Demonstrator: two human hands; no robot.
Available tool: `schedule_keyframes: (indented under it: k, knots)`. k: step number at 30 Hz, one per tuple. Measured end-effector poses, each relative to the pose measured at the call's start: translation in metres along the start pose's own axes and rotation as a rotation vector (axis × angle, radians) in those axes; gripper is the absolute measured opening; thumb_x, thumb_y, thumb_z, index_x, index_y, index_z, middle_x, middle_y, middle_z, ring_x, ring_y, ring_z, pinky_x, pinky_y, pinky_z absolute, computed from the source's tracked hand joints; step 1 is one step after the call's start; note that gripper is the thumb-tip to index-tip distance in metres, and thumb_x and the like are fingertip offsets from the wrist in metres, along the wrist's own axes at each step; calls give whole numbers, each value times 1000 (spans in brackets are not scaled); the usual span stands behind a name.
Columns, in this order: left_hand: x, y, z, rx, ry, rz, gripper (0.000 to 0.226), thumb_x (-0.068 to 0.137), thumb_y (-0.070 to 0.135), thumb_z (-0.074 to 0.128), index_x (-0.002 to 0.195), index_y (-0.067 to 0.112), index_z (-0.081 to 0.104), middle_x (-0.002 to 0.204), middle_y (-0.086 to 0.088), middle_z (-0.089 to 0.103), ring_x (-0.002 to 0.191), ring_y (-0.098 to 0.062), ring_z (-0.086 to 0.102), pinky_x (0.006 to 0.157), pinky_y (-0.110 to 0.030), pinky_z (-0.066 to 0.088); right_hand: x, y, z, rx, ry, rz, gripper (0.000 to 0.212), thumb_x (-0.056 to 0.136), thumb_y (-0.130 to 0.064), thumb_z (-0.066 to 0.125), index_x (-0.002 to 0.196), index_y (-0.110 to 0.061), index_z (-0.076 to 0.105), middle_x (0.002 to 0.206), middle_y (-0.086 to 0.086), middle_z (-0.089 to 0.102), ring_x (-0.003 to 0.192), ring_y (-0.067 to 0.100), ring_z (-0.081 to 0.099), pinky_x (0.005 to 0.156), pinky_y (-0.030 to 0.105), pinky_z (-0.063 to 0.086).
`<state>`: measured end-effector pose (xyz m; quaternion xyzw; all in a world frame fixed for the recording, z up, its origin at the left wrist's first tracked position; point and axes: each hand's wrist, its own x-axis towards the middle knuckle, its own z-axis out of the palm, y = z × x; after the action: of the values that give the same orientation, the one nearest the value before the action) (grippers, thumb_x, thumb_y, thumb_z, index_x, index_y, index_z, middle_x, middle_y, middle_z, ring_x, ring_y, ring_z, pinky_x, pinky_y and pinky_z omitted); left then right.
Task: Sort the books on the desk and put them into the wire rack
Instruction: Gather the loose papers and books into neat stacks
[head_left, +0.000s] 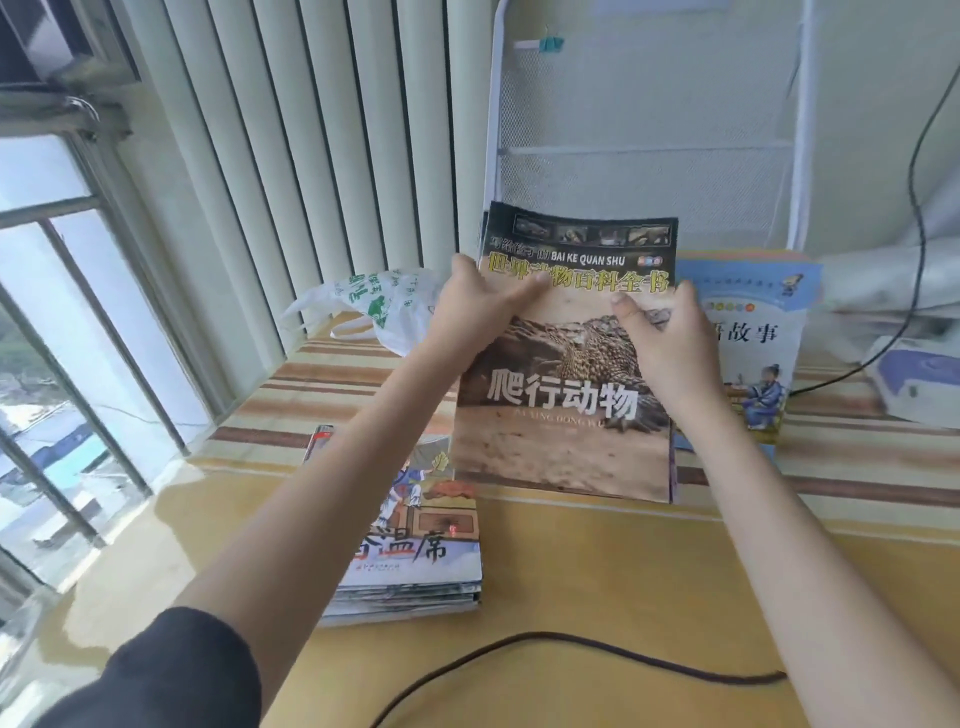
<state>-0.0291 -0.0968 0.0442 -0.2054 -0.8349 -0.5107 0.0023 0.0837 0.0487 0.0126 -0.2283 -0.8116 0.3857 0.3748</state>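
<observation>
Both hands, left (480, 304) and right (662, 327), pinch the reptile book (566, 374) by its side edges, thumbs on the cover. Its long axis points straight at the rack (649, 150) just behind.

Lost most of the blue story book (756, 332) behind the reptile book (566, 364) and the right hand (662, 332). Hid the fingers of the left hand (478, 306) behind that cover, with only the thumb showing. Covered part of the flat book pile (415, 545) with the left arm. Cut off the wire rack (649, 150) at the top edge. Blurred the small print.
</observation>
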Motion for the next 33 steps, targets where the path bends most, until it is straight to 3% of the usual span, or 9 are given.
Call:
schedule_keyframes:
  k: [6,9,13,15,19,26,28,30,33]
  knots:
    - [-49,-54,27,645,-515,-30,41,93,44,54,105,6,63,67,-7,53,55,-20,50,52,-25,43,-44,52,-12,-301,-447,264,87,84,-53,58,146,-5,22,151,14,30,131,30,39,98,38,40]
    - [-71,-56,40,769,-517,-31,77,89,53,55,137,-3,37,90,-13,61,80,-26,62,70,-32,49,-67,67,-14,-361,-508,331,89,86,-52,57,148,-4,14,149,15,32,124,29,46,90,36,44]
    - [-74,-55,54,919,-649,-75,98,94,54,43,147,-2,-18,128,-21,58,115,-33,55,95,-40,43,-85,75,-10,-550,-437,245,84,85,-60,53,141,-4,27,97,6,60,73,17,54,56,29,44]
    - [-75,-49,54,1083,-720,-97,84,98,53,32,149,-2,-6,143,-24,43,127,-36,44,103,-42,37,-87,74,-10,-803,-367,116,83,81,-72,44,135,-10,37,86,1,61,73,19,58,51,26,43]
    - [-77,-21,53,1401,-711,54,66,96,56,35,137,4,44,155,-22,11,142,-38,7,111,-43,21,-79,73,-16,-899,-344,72,86,72,-84,40,129,-21,46,116,2,61,109,24,55,73,33,42]
    - [-28,-2,102,553,-602,102,103,85,64,49,151,2,1,155,-24,13,144,-37,14,114,-47,18,-17,101,-44,-379,268,134,70,80,-51,64,127,-7,38,129,17,45,119,32,40,90,38,36]
    - [-5,-1,130,232,-582,21,95,81,61,60,145,2,23,145,-18,40,134,-26,39,110,-41,35,7,114,-50,-233,290,207,86,77,-50,68,137,-3,29,140,17,35,129,31,32,103,40,31]
    - [10,2,156,-60,-560,-35,64,77,55,70,114,5,54,104,-1,72,95,-7,67,87,-30,53,28,126,-53,-49,237,275,89,77,-52,68,140,-6,26,144,12,35,131,27,35,106,43,35]
    - [26,-2,187,-240,-517,-54,76,60,63,78,107,5,64,96,-13,73,85,-29,71,79,-47,58,49,143,-54,141,147,288,66,77,-49,70,126,-15,41,126,4,56,112,21,56,83,35,51]
